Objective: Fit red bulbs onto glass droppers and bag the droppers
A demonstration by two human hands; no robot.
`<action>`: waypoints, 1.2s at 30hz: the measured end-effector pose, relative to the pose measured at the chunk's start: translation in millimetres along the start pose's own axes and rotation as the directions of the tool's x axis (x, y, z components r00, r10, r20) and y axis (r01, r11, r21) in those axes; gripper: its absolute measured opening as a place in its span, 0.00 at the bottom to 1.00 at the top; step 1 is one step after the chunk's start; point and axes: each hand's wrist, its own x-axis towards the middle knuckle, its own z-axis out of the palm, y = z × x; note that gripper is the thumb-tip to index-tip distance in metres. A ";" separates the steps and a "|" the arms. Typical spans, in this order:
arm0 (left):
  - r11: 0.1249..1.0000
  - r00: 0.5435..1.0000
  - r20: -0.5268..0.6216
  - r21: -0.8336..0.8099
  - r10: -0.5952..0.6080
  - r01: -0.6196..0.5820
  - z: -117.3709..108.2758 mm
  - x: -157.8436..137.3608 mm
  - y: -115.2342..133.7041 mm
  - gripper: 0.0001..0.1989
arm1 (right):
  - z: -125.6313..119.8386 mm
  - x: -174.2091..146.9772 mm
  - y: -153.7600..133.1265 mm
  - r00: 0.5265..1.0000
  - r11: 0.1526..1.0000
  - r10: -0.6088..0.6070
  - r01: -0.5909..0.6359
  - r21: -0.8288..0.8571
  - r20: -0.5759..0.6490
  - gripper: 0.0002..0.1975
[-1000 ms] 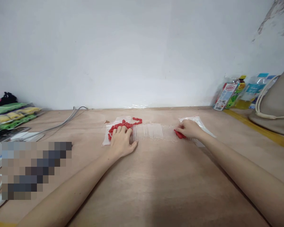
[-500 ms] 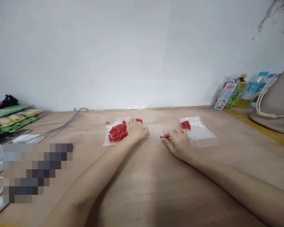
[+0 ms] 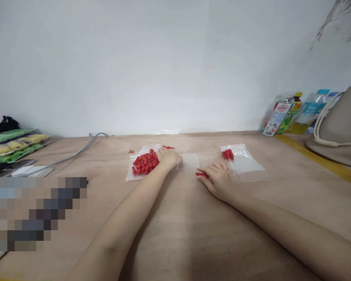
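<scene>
2 bare arms, no sleeves

Both forearms show uncovered from elbow to wrist, with no sleeve, glove, watch, bracelet or ring visible. The left hand (image 3: 168,157) and right hand (image 3: 218,180) have slim fingers with short, plain, unpainted nails.

Your near half of the tabletop (image 3: 181,234) lies open. Along the far edge, red caps (image 3: 144,163), clear tubes (image 3: 193,162) and a bag (image 3: 245,166) block you; bottles (image 3: 292,115) crowd the far right corner.
</scene>
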 end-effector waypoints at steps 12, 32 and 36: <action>0.658 0.690 -0.220 -0.207 0.689 -0.724 10.2 -78.0 -49.6 0.10 | -11.1 3.4 -6.8 0.999 0.979 0.017 -0.023 0.203 0.034 0.08; 0.554 0.575 -0.390 -0.178 0.719 -0.813 29.9 -77.1 -61.3 0.13 | -20.2 6.0 -14.0 0.994 0.983 -0.046 0.027 0.180 0.104 0.07; 0.485 0.485 -0.446 -0.124 0.752 -0.866 32.8 -74.5 -62.9 0.14 | -18.8 6.3 -13.9 0.993 0.976 -0.030 0.005 0.216 0.113 0.08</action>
